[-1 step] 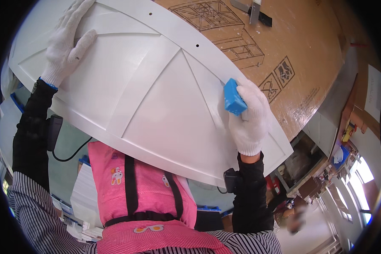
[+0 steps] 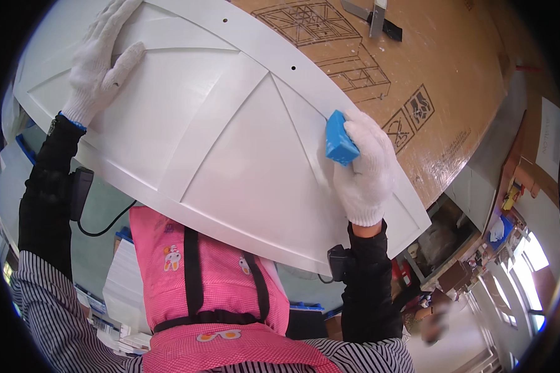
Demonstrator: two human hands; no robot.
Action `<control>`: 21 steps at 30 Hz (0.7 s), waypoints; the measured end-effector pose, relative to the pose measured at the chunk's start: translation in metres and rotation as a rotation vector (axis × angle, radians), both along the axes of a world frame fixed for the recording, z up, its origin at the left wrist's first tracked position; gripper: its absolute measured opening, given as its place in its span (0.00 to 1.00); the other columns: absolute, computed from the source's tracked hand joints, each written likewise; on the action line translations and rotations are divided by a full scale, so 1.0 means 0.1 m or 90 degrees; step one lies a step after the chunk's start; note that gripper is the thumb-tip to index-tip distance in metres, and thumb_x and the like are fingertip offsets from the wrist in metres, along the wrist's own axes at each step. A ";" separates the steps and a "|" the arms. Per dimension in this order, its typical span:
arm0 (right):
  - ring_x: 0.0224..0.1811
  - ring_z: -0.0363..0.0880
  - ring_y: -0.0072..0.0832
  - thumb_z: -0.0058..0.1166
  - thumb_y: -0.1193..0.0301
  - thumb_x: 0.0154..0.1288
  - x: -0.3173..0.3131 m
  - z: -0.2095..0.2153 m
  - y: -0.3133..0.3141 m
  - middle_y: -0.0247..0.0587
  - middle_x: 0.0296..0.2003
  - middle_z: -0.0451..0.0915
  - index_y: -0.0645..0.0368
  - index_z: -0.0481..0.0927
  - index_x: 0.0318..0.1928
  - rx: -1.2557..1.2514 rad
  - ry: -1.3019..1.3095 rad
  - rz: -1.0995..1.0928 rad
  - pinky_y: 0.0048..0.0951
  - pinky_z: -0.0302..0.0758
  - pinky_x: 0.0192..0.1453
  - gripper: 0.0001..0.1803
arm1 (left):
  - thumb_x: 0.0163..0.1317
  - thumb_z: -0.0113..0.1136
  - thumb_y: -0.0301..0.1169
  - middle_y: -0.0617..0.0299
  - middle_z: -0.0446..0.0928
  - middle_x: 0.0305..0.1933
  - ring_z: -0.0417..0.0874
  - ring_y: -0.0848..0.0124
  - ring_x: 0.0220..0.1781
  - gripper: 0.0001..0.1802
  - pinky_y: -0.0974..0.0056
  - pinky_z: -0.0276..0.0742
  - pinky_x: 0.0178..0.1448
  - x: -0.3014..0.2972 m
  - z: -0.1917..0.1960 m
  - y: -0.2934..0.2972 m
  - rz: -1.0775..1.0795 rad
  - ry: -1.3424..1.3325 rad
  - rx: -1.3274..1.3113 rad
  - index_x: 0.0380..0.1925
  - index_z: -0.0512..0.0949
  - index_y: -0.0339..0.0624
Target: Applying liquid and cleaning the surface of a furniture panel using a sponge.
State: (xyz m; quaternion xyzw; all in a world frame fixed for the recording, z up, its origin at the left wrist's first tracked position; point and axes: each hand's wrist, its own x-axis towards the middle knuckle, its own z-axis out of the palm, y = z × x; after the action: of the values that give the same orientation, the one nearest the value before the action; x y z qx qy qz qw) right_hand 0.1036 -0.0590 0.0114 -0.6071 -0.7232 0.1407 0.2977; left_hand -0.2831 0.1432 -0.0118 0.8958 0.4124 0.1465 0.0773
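A large white panel (image 2: pixel 230 143) with raised diagonal strips lies in front of me, its near edge against my pink apron. My left hand (image 2: pixel 99 65), in a white knitted glove, rests flat on the panel's left part with thumb and fingers apart. Near the panel's right far edge, my gloved right hand (image 2: pixel 370 165) grips a blue sanding block (image 2: pixel 340 138) with whitish dust on it. The block is at the slanted strip by the far border; whether its underside presses on the surface is hidden. Two small dark holes show in the far border.
Beneath the panel, brown cardboard (image 2: pixel 454 56) with printed drawings extends to the far right. A metal tool with a black part (image 2: pixel 386 26) lies on it at the top. Shelves with assorted items stand at the right. A blurred person (image 2: pixel 434 320) is at lower right.
My right hand and the blue sanding block have shifted slightly up and left. The panel appears a few pixels further right. My left hand stays flat on it.
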 end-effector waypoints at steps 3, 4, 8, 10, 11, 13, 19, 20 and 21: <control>0.58 0.84 0.48 0.60 0.91 0.53 -0.07 0.04 0.11 0.52 0.56 0.84 0.58 0.78 0.56 -0.005 -0.015 0.031 0.42 0.79 0.63 0.29 | 0.68 0.56 0.38 0.50 0.60 0.82 0.58 0.51 0.84 0.36 0.51 0.54 0.85 -0.08 -0.01 0.00 0.000 0.003 0.012 0.77 0.64 0.45; 0.58 0.84 0.48 0.60 0.91 0.53 -0.05 0.06 0.07 0.52 0.56 0.84 0.58 0.78 0.56 -0.005 -0.016 0.035 0.42 0.79 0.63 0.29 | 0.68 0.56 0.38 0.50 0.60 0.82 0.58 0.51 0.84 0.36 0.51 0.54 0.85 -0.08 -0.01 0.00 0.004 0.002 0.011 0.77 0.64 0.45; 0.59 0.84 0.48 0.59 0.91 0.54 0.02 0.04 -0.05 0.52 0.56 0.84 0.57 0.78 0.56 -0.045 0.001 -0.018 0.41 0.79 0.64 0.28 | 0.62 0.62 0.41 0.43 0.64 0.78 0.62 0.45 0.80 0.38 0.47 0.57 0.83 -0.07 0.10 -0.01 0.008 -0.013 -0.006 0.72 0.68 0.39; 0.60 0.84 0.47 0.59 0.91 0.55 -0.03 0.06 0.05 0.52 0.56 0.84 0.57 0.78 0.56 -0.049 0.009 -0.016 0.41 0.79 0.65 0.28 | 0.58 0.64 0.43 0.35 0.66 0.75 0.64 0.38 0.78 0.41 0.43 0.59 0.80 -0.06 0.13 -0.02 0.016 -0.006 -0.022 0.69 0.69 0.33; 0.60 0.84 0.47 0.59 0.91 0.56 -0.06 0.07 0.13 0.52 0.56 0.84 0.57 0.78 0.55 -0.043 0.003 0.011 0.41 0.78 0.65 0.27 | 0.58 0.64 0.42 0.35 0.66 0.75 0.65 0.38 0.78 0.40 0.43 0.60 0.80 -0.06 0.13 -0.03 0.018 0.003 -0.022 0.69 0.70 0.33; 0.60 0.84 0.47 0.59 0.91 0.57 -0.13 0.08 0.26 0.52 0.57 0.84 0.57 0.78 0.55 -0.035 -0.005 0.040 0.41 0.78 0.65 0.27 | 0.58 0.64 0.42 0.35 0.66 0.75 0.65 0.38 0.77 0.40 0.43 0.60 0.80 0.03 0.22 -0.04 0.022 0.010 -0.022 0.69 0.70 0.33; 0.58 0.84 0.40 0.63 0.88 0.60 -0.33 0.15 0.18 0.49 0.55 0.84 0.61 0.78 0.55 -0.068 0.113 -0.089 0.38 0.77 0.65 0.23 | 0.58 0.64 0.44 0.34 0.67 0.74 0.65 0.38 0.77 0.41 0.43 0.60 0.80 -0.11 0.11 -0.01 0.019 -0.025 -0.031 0.69 0.70 0.33; 0.57 0.83 0.38 0.64 0.87 0.60 -0.35 0.16 0.14 0.48 0.55 0.83 0.61 0.78 0.55 -0.059 0.054 -0.098 0.37 0.76 0.65 0.23 | 0.58 0.64 0.45 0.34 0.67 0.74 0.65 0.38 0.77 0.41 0.43 0.60 0.80 -0.14 0.10 0.00 0.011 -0.024 -0.032 0.69 0.70 0.33; 0.57 0.82 0.36 0.66 0.86 0.60 -0.34 0.16 0.11 0.47 0.54 0.83 0.62 0.78 0.55 -0.049 -0.008 -0.108 0.36 0.75 0.65 0.22 | 0.58 0.64 0.45 0.34 0.67 0.74 0.65 0.38 0.77 0.41 0.43 0.60 0.80 -0.15 0.09 0.01 0.001 -0.026 -0.032 0.69 0.70 0.33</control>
State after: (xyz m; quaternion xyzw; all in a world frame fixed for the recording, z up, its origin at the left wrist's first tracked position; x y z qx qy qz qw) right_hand 0.0693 -0.0482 0.0276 -0.6782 -0.6649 0.1388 0.2805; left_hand -0.2981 0.1447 -0.0027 0.8902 0.4147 0.1546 0.1084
